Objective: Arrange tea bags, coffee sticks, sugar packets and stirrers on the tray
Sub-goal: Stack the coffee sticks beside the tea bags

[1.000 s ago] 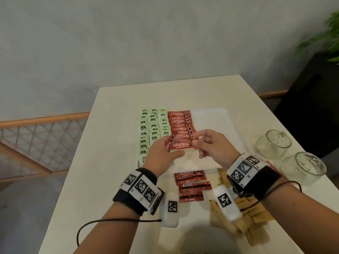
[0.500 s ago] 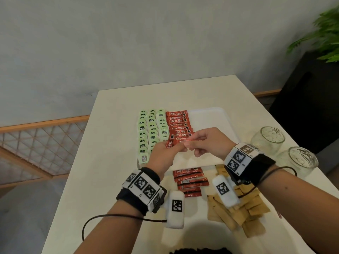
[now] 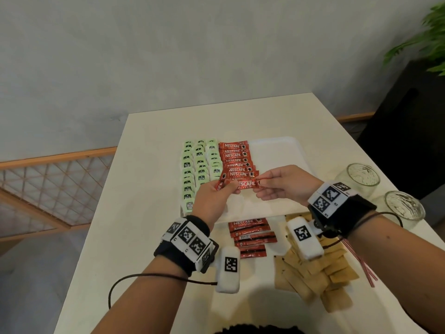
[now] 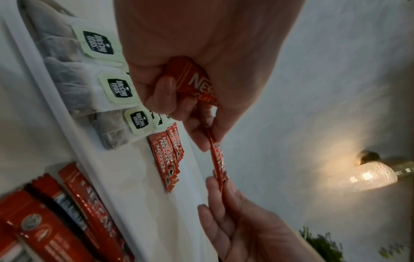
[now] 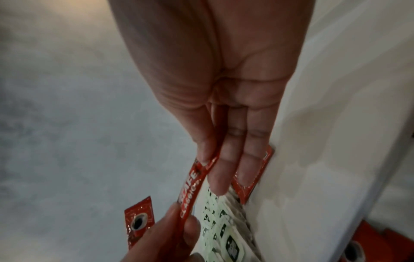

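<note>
A white tray (image 3: 277, 150) holds rows of green tea bags (image 3: 197, 165) on its left and a column of red coffee sticks (image 3: 234, 157) beside them. Just above the tray's near part, my left hand (image 3: 226, 186) grips a few coffee sticks (image 4: 197, 85). One of these, the held stick (image 3: 245, 184), stretches between both hands. My right hand (image 3: 261, 185) pinches its right end between thumb and fingers (image 5: 208, 154). A second stick (image 5: 139, 218) pokes out of the left hand's grip.
More loose coffee sticks (image 3: 250, 237) lie on the table in front of the tray. Beside them to the right are a heap of brown sugar packets (image 3: 313, 273) and striped stirrers (image 3: 361, 263). Two glass jars (image 3: 361, 175) (image 3: 404, 206) stand at the right edge.
The hands met over the near end of the coffee column, then drew slightly apart. One stick is now stretched between them.
</note>
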`<state>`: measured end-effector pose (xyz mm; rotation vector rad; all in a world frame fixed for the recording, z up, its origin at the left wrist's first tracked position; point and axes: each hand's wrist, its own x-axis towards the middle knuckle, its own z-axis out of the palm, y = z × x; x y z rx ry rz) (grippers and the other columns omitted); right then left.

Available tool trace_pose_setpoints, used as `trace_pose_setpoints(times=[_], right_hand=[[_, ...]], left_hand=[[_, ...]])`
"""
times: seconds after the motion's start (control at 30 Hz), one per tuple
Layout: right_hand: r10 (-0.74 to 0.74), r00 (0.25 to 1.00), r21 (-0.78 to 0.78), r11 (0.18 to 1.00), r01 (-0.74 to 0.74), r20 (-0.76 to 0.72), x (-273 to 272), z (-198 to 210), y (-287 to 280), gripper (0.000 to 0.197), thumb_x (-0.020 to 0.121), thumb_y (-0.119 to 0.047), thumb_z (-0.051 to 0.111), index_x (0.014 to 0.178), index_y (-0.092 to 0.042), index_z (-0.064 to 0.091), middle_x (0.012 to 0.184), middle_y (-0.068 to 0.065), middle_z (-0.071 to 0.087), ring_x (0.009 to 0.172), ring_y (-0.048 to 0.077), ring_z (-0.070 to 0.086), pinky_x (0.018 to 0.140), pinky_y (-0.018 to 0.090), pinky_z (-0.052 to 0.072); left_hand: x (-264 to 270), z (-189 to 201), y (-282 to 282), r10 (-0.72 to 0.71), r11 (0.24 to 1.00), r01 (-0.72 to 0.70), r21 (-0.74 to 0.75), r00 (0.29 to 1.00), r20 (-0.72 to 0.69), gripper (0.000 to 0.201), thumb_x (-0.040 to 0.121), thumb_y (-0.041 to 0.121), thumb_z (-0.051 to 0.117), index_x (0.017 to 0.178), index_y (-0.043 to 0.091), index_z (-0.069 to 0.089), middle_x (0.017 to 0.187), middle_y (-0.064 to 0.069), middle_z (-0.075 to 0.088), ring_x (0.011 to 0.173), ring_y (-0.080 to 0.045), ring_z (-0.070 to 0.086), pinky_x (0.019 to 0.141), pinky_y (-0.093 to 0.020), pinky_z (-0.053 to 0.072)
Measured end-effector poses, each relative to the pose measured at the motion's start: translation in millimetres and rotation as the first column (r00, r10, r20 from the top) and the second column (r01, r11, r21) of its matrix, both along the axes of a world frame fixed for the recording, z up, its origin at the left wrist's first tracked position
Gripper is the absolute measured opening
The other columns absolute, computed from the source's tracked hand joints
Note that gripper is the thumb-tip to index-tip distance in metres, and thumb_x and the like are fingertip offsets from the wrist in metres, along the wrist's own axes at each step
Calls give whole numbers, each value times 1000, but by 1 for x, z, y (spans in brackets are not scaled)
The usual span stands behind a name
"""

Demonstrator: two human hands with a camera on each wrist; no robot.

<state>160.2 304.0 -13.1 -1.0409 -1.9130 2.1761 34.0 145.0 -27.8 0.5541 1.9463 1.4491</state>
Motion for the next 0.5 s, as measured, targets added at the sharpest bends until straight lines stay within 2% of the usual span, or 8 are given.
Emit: trace_pose_setpoints(times=[0.07,0.13,0.23,0.33,0.43,0.5], right_hand=[[-15,999,3,1000,15,40,0,-4,7,19,91,-4,61,110,1,65,98,21,73,81,23,72,75,32,61],[-58,991,58,997,51,117,0,-13,15,20,90,-3,64,109,3,67,94,18,73,79,23,71,77,34,60],[-137,954,189,978,87,266,-2,-28,25,18,88,-1,66,105,4,70,83,14,70,70,19,65,77,33,59],[-182,924,243,965,102,337,-8,-37,24,12,88,0,67,99,1,72,71,11,66,60,16,58,65,26,57],[-206,910,286,953,102,361,-16,-43,20,16,82,-4,74,98,-2,70,78,11,70,61,17,59,66,30,58],[-240,897,312,942,123,372,-23,-45,19,25,78,-6,78,98,-6,63,80,10,70,62,17,61,61,29,57]], left_hand=[[1,3,1,-59,998,58,-22,998,-19,28,92,38,65,98,11,72,90,-2,72,76,-11,61,56,-12,46],[-2,9,1,-76,995,74,-72,997,-33,36,91,49,60,107,17,63,100,0,69,82,-12,60,62,-21,47],[-15,16,2,34,997,-32,-69,999,27,27,97,48,49,102,22,51,97,3,62,71,-9,48,59,-25,38],[-30,15,2,117,992,-114,-55,991,65,25,100,42,39,109,19,45,99,0,63,64,-10,41,51,-24,34],[-38,12,3,152,988,-150,-29,986,66,16,101,34,38,102,19,45,96,-2,64,57,-10,39,48,-24,32],[-40,11,4,149,989,-148,-20,987,68,11,100,28,39,100,19,45,95,-3,65,55,-9,38,47,-24,33]])
